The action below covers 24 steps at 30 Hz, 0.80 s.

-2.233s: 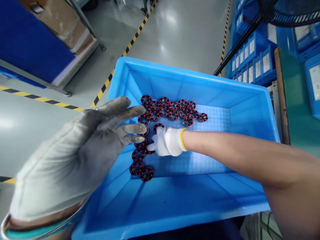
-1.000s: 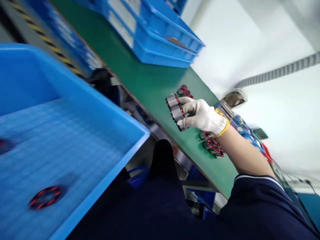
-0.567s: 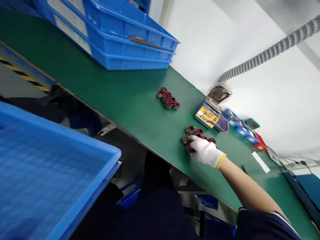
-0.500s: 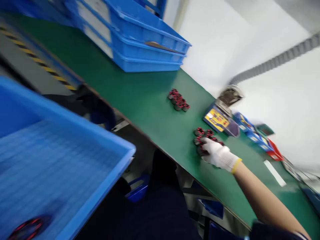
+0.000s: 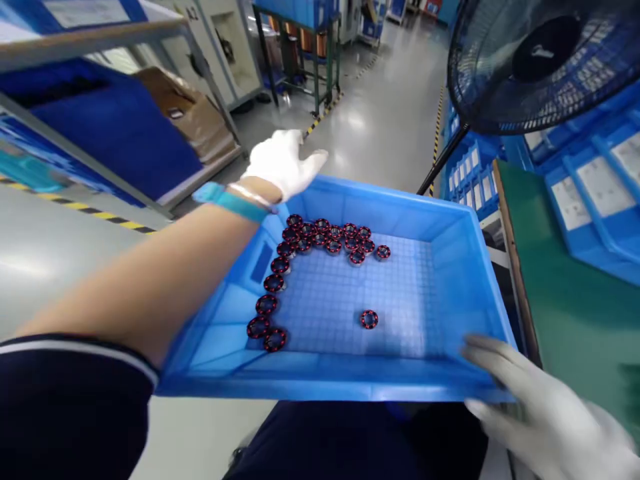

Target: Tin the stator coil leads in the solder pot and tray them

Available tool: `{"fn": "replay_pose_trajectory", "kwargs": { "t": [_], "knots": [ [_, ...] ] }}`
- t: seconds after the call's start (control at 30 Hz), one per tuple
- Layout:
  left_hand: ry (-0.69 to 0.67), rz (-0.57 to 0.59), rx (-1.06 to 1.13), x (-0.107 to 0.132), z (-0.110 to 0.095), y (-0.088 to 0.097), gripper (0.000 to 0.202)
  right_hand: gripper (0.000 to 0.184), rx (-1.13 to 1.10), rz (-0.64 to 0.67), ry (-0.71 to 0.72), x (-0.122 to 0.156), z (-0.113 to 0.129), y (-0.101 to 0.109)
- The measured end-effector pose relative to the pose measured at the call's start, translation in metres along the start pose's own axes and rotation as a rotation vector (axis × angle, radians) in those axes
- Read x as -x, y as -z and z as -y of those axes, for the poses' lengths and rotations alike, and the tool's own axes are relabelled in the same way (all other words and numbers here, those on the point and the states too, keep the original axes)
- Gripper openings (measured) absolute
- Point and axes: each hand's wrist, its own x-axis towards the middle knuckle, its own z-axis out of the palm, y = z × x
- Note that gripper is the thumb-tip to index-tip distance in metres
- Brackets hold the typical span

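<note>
A blue plastic bin (image 5: 400,200) sits in front of me over my lap. Several black rings wound with red wire (image 5: 325,237) lie along its far wall. More of them run down its left side (image 5: 265,313), and one ring (image 5: 369,319) lies alone near the middle. My left hand (image 5: 283,163), in a white glove, is curled over the bin's far left corner. My right hand (image 5: 540,413), in a grey-white glove, grips the near right corner with one finger over the rim and the others below it.
A green workbench (image 5: 575,300) runs along the right with stacked blue trays (image 5: 600,180) on it. A black fan (image 5: 540,60) hangs over the top right. At the left stands a shelf with a cardboard box (image 5: 190,113). Yellow-black tape (image 5: 100,217) marks the grey floor.
My right hand left the rings on the green workbench and came back to the bin's near corner. My view swung from the bench to the bin. My left hand now holds the far corner.
</note>
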Motion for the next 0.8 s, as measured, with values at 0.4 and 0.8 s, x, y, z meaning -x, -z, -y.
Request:
{"fn": "replay_pose_trajectory", "kwargs": {
  "t": [0.4,0.8],
  "knots": [
    [-0.017,0.136,-0.091,-0.023,0.014,-0.033,0.072,0.035,0.081,0.052,0.13,-0.238,0.094,-0.059],
    [-0.098,0.124,-0.122,-0.019,0.014,-0.041,0.074,0.043,0.291,0.149,0.122,-0.297,0.108,-0.059]
  ]
}}
